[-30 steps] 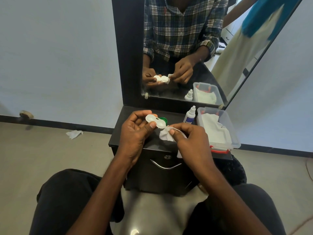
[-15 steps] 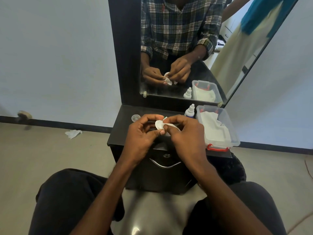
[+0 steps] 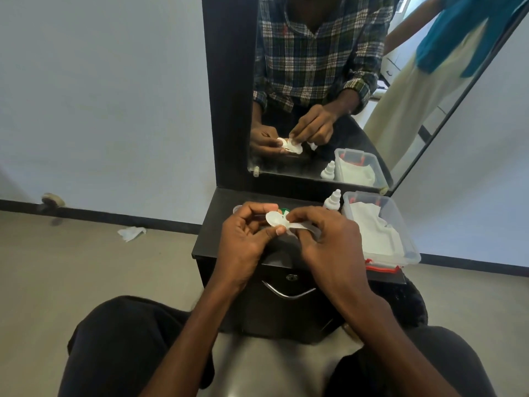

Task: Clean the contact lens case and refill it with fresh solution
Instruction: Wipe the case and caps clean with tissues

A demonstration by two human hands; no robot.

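Note:
My left hand (image 3: 246,239) pinches the white contact lens case (image 3: 273,218) between thumb and fingers, above the black cabinet top (image 3: 217,224). My right hand (image 3: 323,239) presses a white tissue (image 3: 300,226) against the case's right well, which its fingers hide. A green cap (image 3: 285,210) lies on the cabinet just behind the case, and a clear cap (image 3: 237,209) peeks out behind my left knuckles. The white solution bottle (image 3: 333,199) stands upright at the back, right of my hands.
A clear plastic box (image 3: 406,242) holding white tissues, with a red latch, sits on the cabinet's right side. A mirror (image 3: 329,81) rises behind. A crumpled tissue (image 3: 131,232) lies on the floor to the left. My knees flank the cabinet drawer handle (image 3: 286,292).
My hands came together: the right hand brought the tissue onto the case and now rubs it. The case tilted slightly, and the view shifted a little.

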